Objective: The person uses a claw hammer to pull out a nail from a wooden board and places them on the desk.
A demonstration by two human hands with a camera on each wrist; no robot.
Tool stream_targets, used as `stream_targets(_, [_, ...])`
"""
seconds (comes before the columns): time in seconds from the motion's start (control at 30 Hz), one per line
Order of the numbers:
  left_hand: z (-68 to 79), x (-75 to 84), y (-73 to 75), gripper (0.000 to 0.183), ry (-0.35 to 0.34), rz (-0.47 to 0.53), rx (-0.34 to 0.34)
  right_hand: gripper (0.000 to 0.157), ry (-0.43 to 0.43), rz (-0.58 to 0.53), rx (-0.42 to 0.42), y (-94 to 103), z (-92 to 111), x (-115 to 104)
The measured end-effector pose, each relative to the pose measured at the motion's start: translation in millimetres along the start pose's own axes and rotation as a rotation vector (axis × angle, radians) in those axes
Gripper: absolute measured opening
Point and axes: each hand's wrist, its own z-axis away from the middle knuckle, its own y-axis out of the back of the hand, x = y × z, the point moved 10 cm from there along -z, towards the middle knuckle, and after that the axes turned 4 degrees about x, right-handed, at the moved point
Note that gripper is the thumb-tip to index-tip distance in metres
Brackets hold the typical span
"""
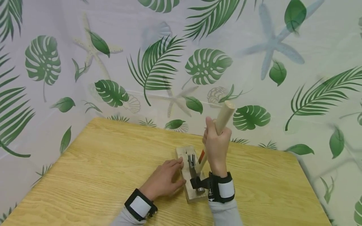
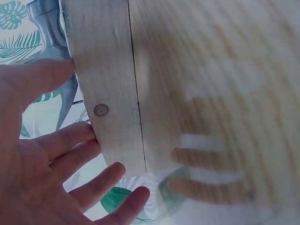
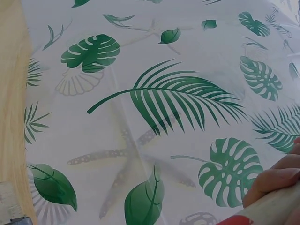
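Observation:
A claw hammer (image 1: 192, 169) with a pale wooden handle and a red band lies with its metal head over a wooden block (image 1: 195, 196). My right hand (image 1: 217, 146) grips the handle, which slants up and away from the block; in the right wrist view, that hand (image 3: 276, 185) shows at the lower right edge. Toward the block's far end, a small nail (image 1: 186, 152) stands up, apart from the hammer's claw. My left hand (image 1: 164, 179) touches the block's left side with spread, fairly straight fingers; the left wrist view shows its fingertips along the block's side face (image 2: 105, 61).
The block sits on a yellow wood-grain table (image 1: 118, 150). Behind the table hangs a white sheet (image 1: 121, 66) printed with green leaves and starfish. Dark wrist straps with cameras (image 1: 222, 186) are worn on both wrists, the right one close beside the hammer head.

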Motion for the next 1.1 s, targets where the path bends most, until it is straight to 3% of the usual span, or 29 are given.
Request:
stream_targets(0.17, [-0.9, 0.4, 2.3, 0.06, -0.008, -0.011, 0.022, 0.044, 0.059, -0.012, 0.004, 4.1, 13.8, -12.0])
stream_targets(0.37, [-3.9, -1.0, 3.1, 0.06, 0.003, -0.024, 0.03, 0.039, 0.077, -0.05, 0.017, 9.0, 14.3, -16.8])
stream_targets(0.57, [-2.2, 0.4, 0.9, 0.061, 0.015, -0.02, 0.005, 0.038, 0.12, -0.152, 0.062, 23.6, 20.3, -26.5])
stream_targets(0.93, [-2.8, -1.5, 0.4, 0.061, 0.037, -0.006, -0.008, 0.043, 0.158, -0.274, 0.079, 31.6, 27.8, -39.9])
stream_targets(1.1, [-3.3, -2.5, -1.0, 0.061, 0.037, -0.007, -0.001, 0.045, 0.176, -0.338, 0.056, 35.8, 34.3, -56.7])
